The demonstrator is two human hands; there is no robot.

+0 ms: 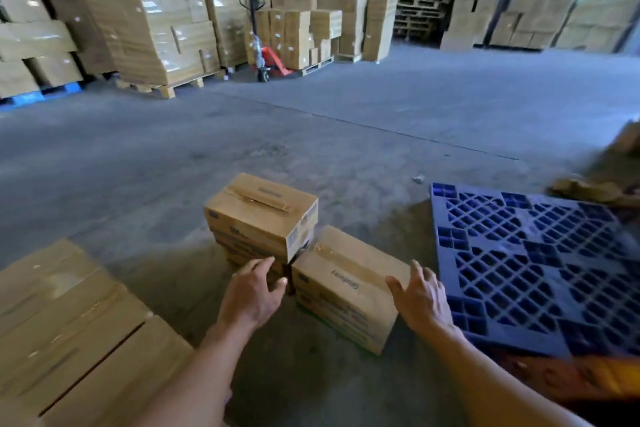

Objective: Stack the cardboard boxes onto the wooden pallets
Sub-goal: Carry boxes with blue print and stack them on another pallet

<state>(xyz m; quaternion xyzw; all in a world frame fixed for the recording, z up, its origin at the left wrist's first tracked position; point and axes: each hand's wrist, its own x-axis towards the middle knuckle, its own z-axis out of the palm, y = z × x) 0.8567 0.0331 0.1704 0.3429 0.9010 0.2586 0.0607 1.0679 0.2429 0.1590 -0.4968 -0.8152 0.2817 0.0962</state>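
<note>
While the boxes are sitting beside the blue pallet, left hand and right hand, grip released, are flanking the nearer box; loading is apparently just beginning.

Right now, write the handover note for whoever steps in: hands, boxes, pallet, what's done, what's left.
Left hand: open, holding nothing, reaching in at the left end of the lower stack.
Right hand: open, at that stack's right end; I cannot tell if it touches.
Boxes: the lower stack and the taller stack stand side by side on the floor. Large cartons sit to the left.
Pallet: the blue pallet lies on the right, with no boxes on its visible top.
Done: nothing loaded on it.
Left: probably lift both stacks across onto it.
</note>
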